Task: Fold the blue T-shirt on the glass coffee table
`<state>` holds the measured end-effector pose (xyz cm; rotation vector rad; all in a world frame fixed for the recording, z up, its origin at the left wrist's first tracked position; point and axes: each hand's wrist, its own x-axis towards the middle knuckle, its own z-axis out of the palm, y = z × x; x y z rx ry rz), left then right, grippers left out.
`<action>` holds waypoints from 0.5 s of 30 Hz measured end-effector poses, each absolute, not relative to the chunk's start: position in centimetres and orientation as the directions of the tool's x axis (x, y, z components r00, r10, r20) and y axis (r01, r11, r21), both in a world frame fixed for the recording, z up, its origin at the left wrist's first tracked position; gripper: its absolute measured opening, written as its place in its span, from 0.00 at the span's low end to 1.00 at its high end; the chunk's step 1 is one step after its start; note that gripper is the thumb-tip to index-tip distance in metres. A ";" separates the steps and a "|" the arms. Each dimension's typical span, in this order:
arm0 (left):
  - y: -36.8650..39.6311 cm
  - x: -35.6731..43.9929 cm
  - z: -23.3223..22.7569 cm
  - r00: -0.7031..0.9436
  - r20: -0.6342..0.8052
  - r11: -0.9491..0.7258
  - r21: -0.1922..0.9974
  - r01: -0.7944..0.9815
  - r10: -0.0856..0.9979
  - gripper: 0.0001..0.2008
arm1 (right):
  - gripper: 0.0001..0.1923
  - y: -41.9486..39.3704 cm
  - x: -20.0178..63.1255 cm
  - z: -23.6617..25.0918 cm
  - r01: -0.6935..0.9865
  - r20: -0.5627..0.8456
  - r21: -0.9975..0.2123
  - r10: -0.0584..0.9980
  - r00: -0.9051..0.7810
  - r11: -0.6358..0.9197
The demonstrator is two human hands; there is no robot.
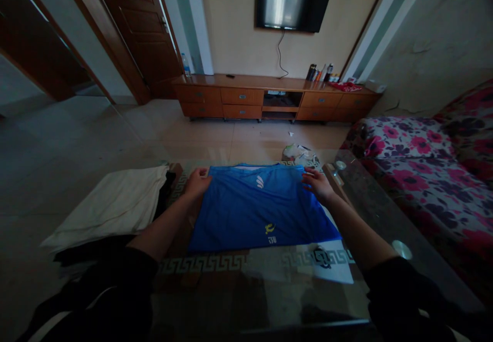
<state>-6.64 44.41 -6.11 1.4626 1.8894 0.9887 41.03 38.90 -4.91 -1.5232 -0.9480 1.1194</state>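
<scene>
Blue garment (260,208) lies flat on the glass-topped desk (231,293), front and centre, broad edge toward the wearer, narrower edge away. White mark near the far edge, yellow emblem with small white lettering near the close one.

Left hand (199,181) is at the far left corner, fingers curled in a narrow grip. Right hand (316,183) is at the far right corner, fingers half spread, looser grip. Both seem to touch the cloth; can't tell whether either actually pinches it.

Progress, my read: piece is spread out and mostly smooth, sides fairly straight, no sleeves sticking out. Slight creases remain in the body. A pale strip shows at the far edge, so layers may not line up there. Can't count layers from here. Not on the pile.

Pile is off to the left: cream cloth (115,201) on top, dark cloth (94,248) under it, both flat and layered. That part looks done. Blue piece is apart from it, left forearm in between.
</scene>
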 end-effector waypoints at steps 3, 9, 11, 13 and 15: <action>40.3 -7.0 -6.5 -0.142 0.073 0.038 0.755 0.655 0.987 0.16 | 0.24 36.2 41.3 -6.4 0.428 0.003 -0.900 0.981 0.195 -0.082; 28.2 -6.2 -4.9 0.396 0.127 -0.410 0.439 0.800 0.909 0.18 | 0.27 28.2 41.2 -6.8 0.881 0.140 -0.468 0.978 0.154 -0.072; 24.8 -6.0 -4.7 0.400 0.057 -0.393 0.355 0.848 0.915 0.26 | 0.28 26.0 40.9 -6.7 0.900 0.087 -0.402 0.972 0.219 -0.167; 22.5 -6.2 -4.8 0.370 0.033 -0.365 0.275 0.890 0.928 0.31 | 0.30 24.3 40.7 -6.7 0.894 0.040 -0.380 0.962 0.271 -0.236; 21.6 -6.6 -5.0 0.380 0.033 -0.378 0.213 0.901 0.924 0.30 | 0.31 23.0 40.6 -6.8 0.888 0.015 -0.355 0.947 0.320 -0.294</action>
